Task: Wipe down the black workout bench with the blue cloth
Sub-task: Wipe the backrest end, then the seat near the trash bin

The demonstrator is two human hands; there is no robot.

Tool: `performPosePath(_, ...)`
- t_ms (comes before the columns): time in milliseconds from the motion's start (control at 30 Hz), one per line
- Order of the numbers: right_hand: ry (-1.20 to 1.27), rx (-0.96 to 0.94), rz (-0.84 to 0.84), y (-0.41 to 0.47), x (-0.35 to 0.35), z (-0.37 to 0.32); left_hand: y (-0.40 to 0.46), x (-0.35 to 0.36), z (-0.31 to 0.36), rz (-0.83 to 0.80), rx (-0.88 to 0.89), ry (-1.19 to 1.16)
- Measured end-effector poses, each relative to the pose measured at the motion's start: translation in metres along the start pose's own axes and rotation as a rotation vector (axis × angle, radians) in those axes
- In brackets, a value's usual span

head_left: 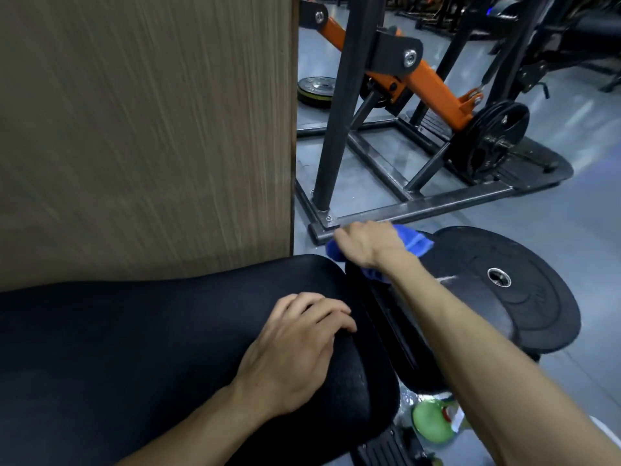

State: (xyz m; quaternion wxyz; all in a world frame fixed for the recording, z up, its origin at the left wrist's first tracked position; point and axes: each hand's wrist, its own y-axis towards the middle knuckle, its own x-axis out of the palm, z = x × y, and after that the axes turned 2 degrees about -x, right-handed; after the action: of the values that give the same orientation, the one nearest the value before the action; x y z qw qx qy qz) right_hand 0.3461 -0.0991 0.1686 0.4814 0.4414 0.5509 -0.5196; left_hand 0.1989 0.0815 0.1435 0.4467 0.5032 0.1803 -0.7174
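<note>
Wall panel: a tall wood-grain panel stands just behind your bench.
Bench: the black workout bench has a smooth, padded, slightly glossy surface with rounded edges.
Weight plate: a matte black rubber disc with a metal-ringed hole lies just beside the bench end.
Left hand: your left hand rests on the pad, fingers loosely bent, grasping nothing.
Right hand: your right hand has its fingers clenched round the cloth.
Cloth: the blue cloth, soft, ribbed and bunched, sits at the bench's far end.
</note>
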Motion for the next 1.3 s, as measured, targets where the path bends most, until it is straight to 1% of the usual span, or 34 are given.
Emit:
performPosePath(67,-0.069,-0.151,0.051,-0.016,0.01,-0.022,-0.001,0.001,-0.001,0.002,0.006,0.007)
performPosePath(100,-0.069,-0.194,0.075,-0.022,0.012,-0.024,-0.002,0.001,-0.001,0.003,0.005,0.008)
performPosePath(167,-0.027,-0.201,0.053,-0.02,0.007,-0.016,-0.002,0.0,-0.001,0.01,0.001,0.002)
performPosePath(200,-0.005,-0.153,0.018,-0.013,0.003,-0.007,-0.001,0.0,-0.001,0.008,-0.002,-0.004)
performPosePath(300,0.06,0.129,-0.051,0.008,-0.016,0.022,0.0,0.0,-0.002,-0.005,-0.004,-0.016)
performPosePath(333,0.056,0.189,-0.057,0.01,-0.018,0.026,0.001,0.0,-0.003,-0.007,-0.006,-0.018)
performPosePath(367,0.042,0.209,-0.058,0.01,-0.017,0.026,0.001,0.0,-0.003,-0.003,-0.007,-0.016)
performPosePath(433,0.014,0.158,0.005,0.005,-0.01,0.018,0.001,0.001,-0.002,0.01,0.0,-0.004)
performPosePath(533,0.021,-0.046,0.178,-0.022,0.011,0.005,0.0,0.003,-0.003,0.03,0.01,0.029)
performPosePath(633,0.164,-0.158,0.194,-0.064,0.022,0.0,0.001,0.007,-0.005,0.057,0.019,0.036)
performPosePath(800,0.187,-0.153,0.202,-0.123,0.035,-0.005,0.001,0.007,-0.008,0.074,0.043,-0.011)
performPosePath(900,0.289,-0.175,0.148,-0.14,0.034,0.003,0.001,0.005,-0.009,0.066,0.054,-0.032)
performPosePath(967,0.357,-0.176,0.082,-0.148,0.032,0.011,0.0,0.004,-0.01,0.064,0.056,-0.033)
performPosePath(1033,0.354,-0.168,0.043,-0.15,0.034,0.021,0.0,0.003,-0.009,0.062,0.057,-0.038)
performPosePath(1100,0.258,-0.171,0.073,-0.144,0.035,0.027,-0.001,0.003,-0.009,0.062,0.057,-0.039)
performPosePath(1167,0.177,-0.132,0.096,-0.132,0.035,0.028,-0.001,0.002,-0.008,0.056,0.056,-0.042)
performPosePath(1300,0.202,-0.045,0.146,-0.099,0.03,0.037,0.0,0.002,-0.007,0.048,0.054,-0.031)
